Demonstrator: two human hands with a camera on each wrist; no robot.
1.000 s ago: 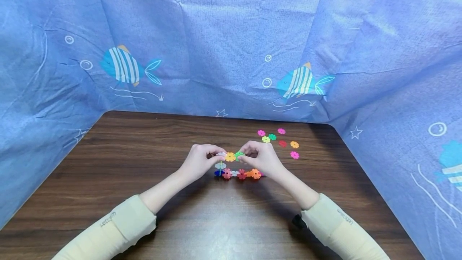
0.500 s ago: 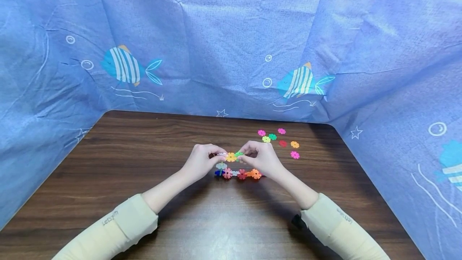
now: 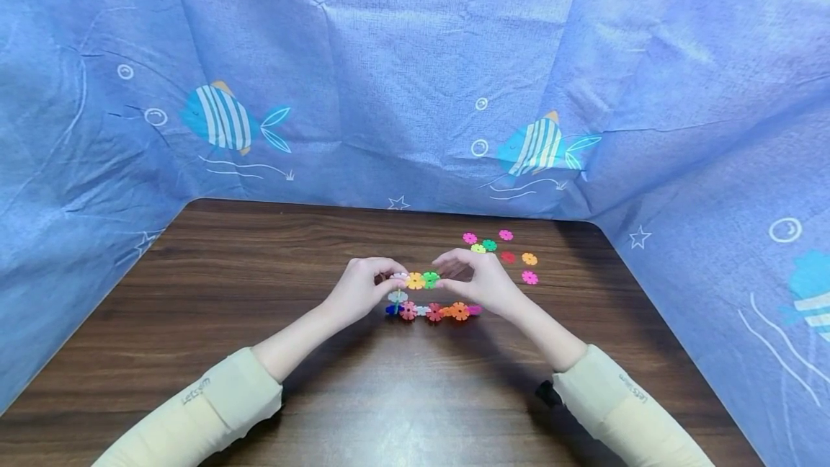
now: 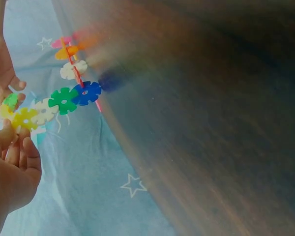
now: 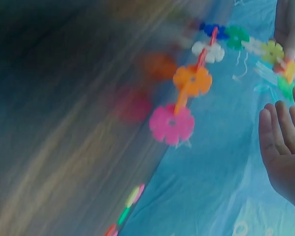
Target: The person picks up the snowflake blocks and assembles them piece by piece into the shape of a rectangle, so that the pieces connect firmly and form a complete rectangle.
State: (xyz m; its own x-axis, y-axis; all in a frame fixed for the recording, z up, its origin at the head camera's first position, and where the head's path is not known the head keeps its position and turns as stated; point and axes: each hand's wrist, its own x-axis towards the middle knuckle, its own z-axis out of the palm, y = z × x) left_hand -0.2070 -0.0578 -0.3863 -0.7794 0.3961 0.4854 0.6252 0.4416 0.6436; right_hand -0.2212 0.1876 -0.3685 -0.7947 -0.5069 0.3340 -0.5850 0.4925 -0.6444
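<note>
Your flower-disc chain [image 3: 434, 312] makes a sideways U, its gap to the right.
Nearest you, its longer side runs left to right to a pink disc [image 3: 475, 310]. Farther off, your left hand [image 3: 359, 288] pinches the shorter, parallel side; that side's right-end green disc [image 3: 430, 279] sits just beside your right hand [image 3: 485, 284], fingers straight, gripping nothing, contact unclear. The left wrist view shows a joining disc's [image 4: 64, 101] green face, nearly edge-on in the head view. Loose discs [image 3: 508, 257] lie far right.
</note>
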